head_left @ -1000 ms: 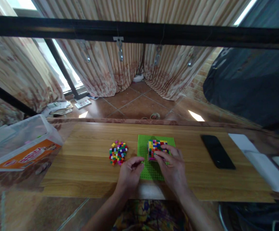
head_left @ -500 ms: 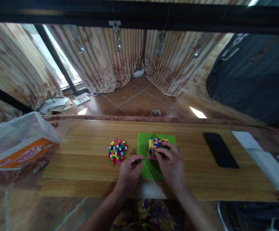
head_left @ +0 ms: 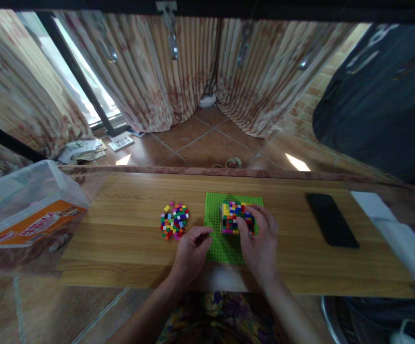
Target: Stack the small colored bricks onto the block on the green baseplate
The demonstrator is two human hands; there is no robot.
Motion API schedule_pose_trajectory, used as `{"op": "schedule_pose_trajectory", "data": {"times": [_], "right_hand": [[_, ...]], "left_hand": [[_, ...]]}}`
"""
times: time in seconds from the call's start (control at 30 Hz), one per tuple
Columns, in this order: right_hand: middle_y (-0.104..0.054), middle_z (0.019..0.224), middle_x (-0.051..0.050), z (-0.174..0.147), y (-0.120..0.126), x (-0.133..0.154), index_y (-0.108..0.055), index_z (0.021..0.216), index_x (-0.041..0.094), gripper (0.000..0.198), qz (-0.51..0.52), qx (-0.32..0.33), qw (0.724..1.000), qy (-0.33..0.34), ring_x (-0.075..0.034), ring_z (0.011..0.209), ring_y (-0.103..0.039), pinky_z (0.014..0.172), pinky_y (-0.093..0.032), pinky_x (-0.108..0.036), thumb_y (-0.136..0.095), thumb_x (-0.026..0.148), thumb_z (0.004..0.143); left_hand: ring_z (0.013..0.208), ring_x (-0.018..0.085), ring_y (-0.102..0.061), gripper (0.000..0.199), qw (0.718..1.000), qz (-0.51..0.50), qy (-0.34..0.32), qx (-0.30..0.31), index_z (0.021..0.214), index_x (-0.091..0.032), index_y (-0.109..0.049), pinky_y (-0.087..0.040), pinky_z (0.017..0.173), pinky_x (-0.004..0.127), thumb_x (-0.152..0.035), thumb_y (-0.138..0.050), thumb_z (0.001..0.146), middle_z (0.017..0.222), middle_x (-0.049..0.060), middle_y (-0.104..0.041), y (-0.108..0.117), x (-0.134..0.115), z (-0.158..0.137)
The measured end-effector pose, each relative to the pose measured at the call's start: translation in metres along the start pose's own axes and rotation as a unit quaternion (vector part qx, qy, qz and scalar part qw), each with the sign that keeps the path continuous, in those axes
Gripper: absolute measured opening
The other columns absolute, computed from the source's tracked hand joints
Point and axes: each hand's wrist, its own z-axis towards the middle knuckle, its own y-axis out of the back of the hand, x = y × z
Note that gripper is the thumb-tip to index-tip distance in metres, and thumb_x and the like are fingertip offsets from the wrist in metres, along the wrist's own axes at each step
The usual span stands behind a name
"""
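Observation:
A multicoloured block of small building bricks (head_left: 230, 217) stands on a green studded baseplate (head_left: 212, 203). My right hand (head_left: 260, 234) is over the block's right side, thumb and fingers apart; whether the fingertips touch the bricks is hard to tell, and nothing shows between them. My left hand (head_left: 193, 248) hovers by the left edge of the baseplate. Its thumb and forefinger are bent towards each other with a gap, and no brick is visible there. Left of it lies a pile of loose coloured bricks (head_left: 174, 220). The right hand hides part of the block.
The wooden table (head_left: 128, 229) bears a black phone-like slab (head_left: 331, 220) on the right, with white objects (head_left: 389, 234) beyond. A clear plastic box with an orange label (head_left: 38, 224) stands at the far left. Curtains (head_left: 178, 86) hang behind.
My right hand has drawn back slightly to the right and its fingers have spread, showing more of the block's top. My left hand has hardly moved. The camera view has tilted a little.

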Motion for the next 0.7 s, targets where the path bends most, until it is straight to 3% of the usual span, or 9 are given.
{"op": "schedule_pose_trajectory", "data": {"times": [0.17, 0.37, 0.7], "right_hand": [[-0.054, 0.124, -0.015, 0.000, -0.010, 0.003, -0.054, 0.124, 0.018, 0.043, -0.018, -0.003, 1.000, -0.006, -0.028, 0.117, -0.048, 0.098, -0.042, -0.051, -0.059, 0.040, 0.088], [-0.052, 0.125, -0.014, 0.000, -0.015, 0.001, -0.054, 0.123, 0.019, 0.039, -0.023, -0.006, 1.000, -0.005, -0.027, 0.118, -0.047, 0.100, -0.041, -0.051, -0.056, 0.036, 0.089], [-0.052, 0.126, -0.014, 0.000, -0.016, 0.006, -0.057, 0.121, 0.020, 0.034, 0.009, 0.006, 1.000, -0.029, -0.027, 0.120, -0.047, 0.100, -0.042, -0.050, -0.055, 0.033, 0.090]], "left_hand": [[0.075, 0.015, -0.063, 0.017, 0.997, 0.061, -0.037, 0.014, 0.089, -0.019, -0.073, -0.049, 0.070, 0.025, -0.015, -0.061, 0.078, 0.083, 0.003, -0.070, 0.001, -0.001, 0.000], [0.076, 0.015, -0.063, 0.017, 0.995, 0.081, -0.047, 0.020, 0.090, -0.019, -0.072, -0.049, 0.071, 0.026, -0.015, -0.060, 0.079, 0.084, 0.003, -0.070, 0.003, -0.003, -0.001], [0.075, 0.015, -0.062, 0.015, 1.000, -0.007, 0.006, 0.004, 0.085, -0.019, -0.074, -0.048, 0.067, 0.024, -0.017, -0.065, 0.074, 0.080, 0.003, -0.071, 0.000, -0.004, 0.001]]}}
